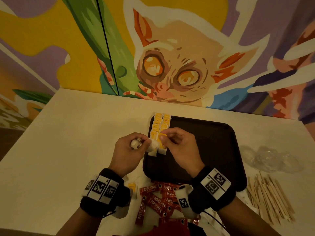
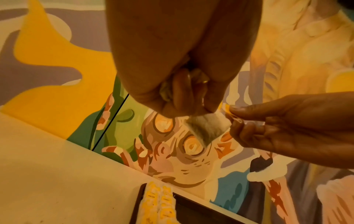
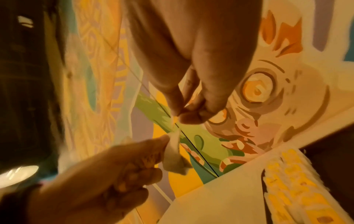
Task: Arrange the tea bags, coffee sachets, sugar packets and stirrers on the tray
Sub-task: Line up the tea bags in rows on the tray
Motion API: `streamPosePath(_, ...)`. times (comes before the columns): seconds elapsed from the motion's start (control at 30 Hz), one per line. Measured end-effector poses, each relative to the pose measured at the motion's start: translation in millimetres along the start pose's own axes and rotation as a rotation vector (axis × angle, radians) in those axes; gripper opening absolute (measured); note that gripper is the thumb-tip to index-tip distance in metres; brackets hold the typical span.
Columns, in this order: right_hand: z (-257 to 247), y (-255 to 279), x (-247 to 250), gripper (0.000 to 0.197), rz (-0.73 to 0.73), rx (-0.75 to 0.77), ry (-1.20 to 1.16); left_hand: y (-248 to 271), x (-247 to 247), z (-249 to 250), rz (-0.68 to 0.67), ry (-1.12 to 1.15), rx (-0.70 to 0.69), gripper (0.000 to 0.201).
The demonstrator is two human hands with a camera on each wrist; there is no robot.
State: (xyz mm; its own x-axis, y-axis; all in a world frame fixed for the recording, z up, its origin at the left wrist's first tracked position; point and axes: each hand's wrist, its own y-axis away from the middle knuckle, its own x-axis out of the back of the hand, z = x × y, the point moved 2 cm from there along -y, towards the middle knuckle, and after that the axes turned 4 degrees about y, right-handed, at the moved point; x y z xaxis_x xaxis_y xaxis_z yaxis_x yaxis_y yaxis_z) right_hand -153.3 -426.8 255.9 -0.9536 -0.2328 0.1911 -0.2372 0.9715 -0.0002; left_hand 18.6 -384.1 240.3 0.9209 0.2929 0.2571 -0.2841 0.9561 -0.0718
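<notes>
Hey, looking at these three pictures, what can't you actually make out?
- Head view: how many white tea bags the left hand grips; curled fingers cover them.
- Head view: red Nescafe coffee sachets, count unclear; wristbands and bottom edge cut them.
- Right wrist view: yellow tag print; blurred, pinched by right hand.

The red coffee sachets [image 1: 156, 199] on the table read "NESCAFE CLASSIC"; nothing else is legible.

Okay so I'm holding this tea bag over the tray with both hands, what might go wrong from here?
1. The left hand holds the tea bag while the right hand pinches its yellow tag; pulling apart might snap the string or tear the bag.
2. Setting it down could nudge the tea bag rows at the tray's left edge.
3. Your wrists hover over the coffee sachets and might scatter them.
</notes>
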Motion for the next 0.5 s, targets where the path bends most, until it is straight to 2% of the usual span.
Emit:
streamPosePath(0.1,-3,4,-4,0.012,0.111,0.123,0.086,0,-2,2,0.072,0.029,0.056,0.005)
streamPosePath(0.27,-2,13,-12,0.012,0.194,0.424,0.382,3,-11,9,0.076,0.305,0.297,0.01)
streamPosePath(0.37,1,17,-16,0.013,0.226,0.469,0.477,5,-12,10,0.035,0.451,0.408,0.012)
streamPosePath(0.5,3,18,-18,0.014,0.26,0.522,0.53,7,-10,9,-0.013,0.525,0.428,0.015)
